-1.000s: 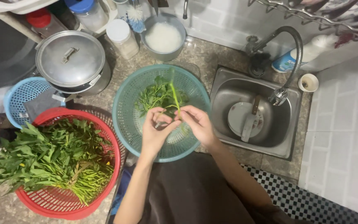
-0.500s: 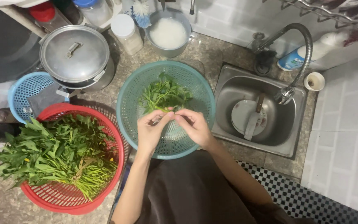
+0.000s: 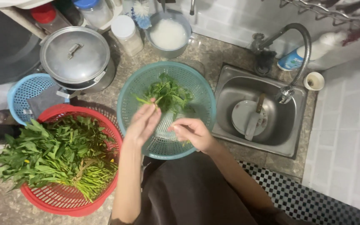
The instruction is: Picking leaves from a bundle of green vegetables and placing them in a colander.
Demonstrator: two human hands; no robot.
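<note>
L hand (image 3: pixel 143 123): fingers pinched on a green sprig (image 3: pixel 146 101) over teal colander (image 3: pixel 126 108).
R hand (image 3: pixel 192 132): loosely curled, grip unclear.
Sprig: prob. light, limp, bruises easily; hold by stem.

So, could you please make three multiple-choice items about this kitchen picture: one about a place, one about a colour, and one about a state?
1. Where does the big pile of leafy greens lie?
A. in the sink
B. in the red basket
C. in the pot

2. What colour is the colander under the hands?
A. teal green
B. yellow
C. black

3. How is the metal pot at the back?
A. tipped on its side
B. open
C. covered with its lid

Answers:
1 B, the greens fill the red basket at the left.
2 A, its mesh and rim are teal green; the left hand holds a green sprig over it and the right hand is beside it.
3 C, a lid with a handle sits on top.
</note>
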